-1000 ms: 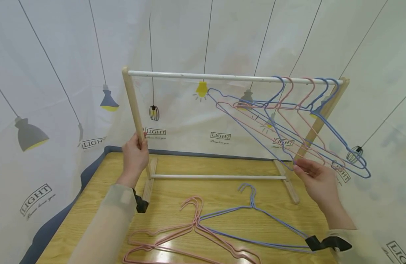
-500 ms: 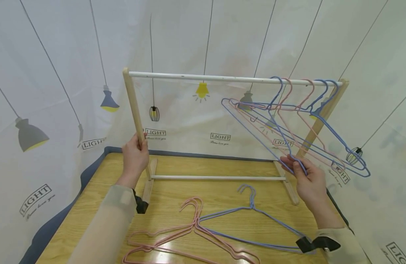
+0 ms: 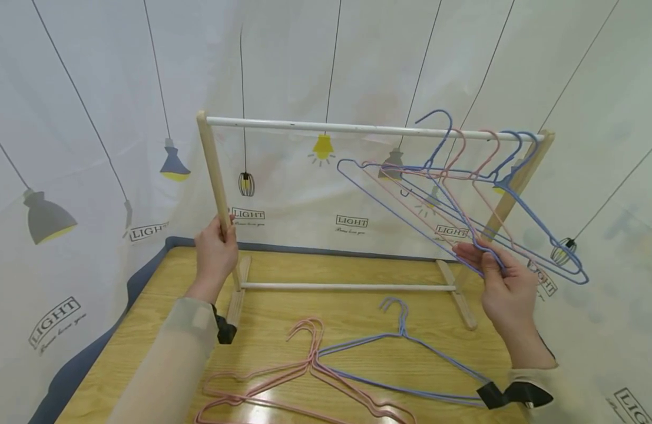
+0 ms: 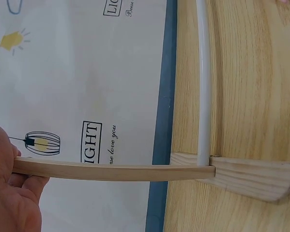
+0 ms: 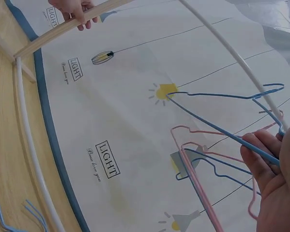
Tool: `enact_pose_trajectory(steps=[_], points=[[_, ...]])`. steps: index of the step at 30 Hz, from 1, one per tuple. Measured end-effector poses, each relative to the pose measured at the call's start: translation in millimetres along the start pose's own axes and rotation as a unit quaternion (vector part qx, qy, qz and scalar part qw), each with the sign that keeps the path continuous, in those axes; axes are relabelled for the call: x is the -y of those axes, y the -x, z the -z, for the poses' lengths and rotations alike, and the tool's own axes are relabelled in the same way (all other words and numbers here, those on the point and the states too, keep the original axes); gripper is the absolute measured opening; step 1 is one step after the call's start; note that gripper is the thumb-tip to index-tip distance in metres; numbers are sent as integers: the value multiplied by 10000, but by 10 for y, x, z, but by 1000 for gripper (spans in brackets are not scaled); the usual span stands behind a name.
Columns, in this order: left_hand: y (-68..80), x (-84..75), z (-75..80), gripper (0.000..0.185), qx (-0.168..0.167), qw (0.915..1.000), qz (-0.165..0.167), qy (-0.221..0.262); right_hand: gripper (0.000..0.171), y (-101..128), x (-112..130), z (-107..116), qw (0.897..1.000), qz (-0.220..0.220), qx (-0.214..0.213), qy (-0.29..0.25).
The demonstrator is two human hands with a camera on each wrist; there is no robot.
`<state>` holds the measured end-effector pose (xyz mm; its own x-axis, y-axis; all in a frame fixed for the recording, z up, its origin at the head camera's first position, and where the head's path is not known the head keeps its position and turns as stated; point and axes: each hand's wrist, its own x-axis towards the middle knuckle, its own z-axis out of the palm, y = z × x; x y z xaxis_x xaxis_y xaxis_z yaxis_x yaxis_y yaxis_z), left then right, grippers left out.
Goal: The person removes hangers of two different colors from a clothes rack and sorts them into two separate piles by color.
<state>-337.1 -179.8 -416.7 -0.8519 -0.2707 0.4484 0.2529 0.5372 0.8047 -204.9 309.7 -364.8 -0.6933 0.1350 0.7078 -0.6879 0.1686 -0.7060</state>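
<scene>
A white curtain printed with lamps hangs behind a wooden table (image 3: 357, 318). The left hand (image 3: 215, 254) is closed around the pale wooden upright of the small clothes rack (image 3: 214, 171). The right hand (image 3: 503, 282) pinches the lower wire of a thin blue wire hanger (image 3: 400, 194), whose hook is lifted above the white top rail (image 3: 315, 125). The hanger looks light, springy and a little slippery; the bottom wire seems a good place to hold. Four more hangers, two pink and two blue, hang on the rail. About four hangers lie on the table (image 3: 352, 377), two pink and two blue.
</scene>
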Motion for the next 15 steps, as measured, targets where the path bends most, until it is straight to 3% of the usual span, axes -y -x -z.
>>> enact_pose_trajectory(steps=[9,15], points=[[11,12,-1,32,10,10000,19,-16,29,-29,305,48,9994,80,-207,-261],[0,25,-5,32,24,10000,-30,24,31,-14,488,102,9994,-49,-342,-7]])
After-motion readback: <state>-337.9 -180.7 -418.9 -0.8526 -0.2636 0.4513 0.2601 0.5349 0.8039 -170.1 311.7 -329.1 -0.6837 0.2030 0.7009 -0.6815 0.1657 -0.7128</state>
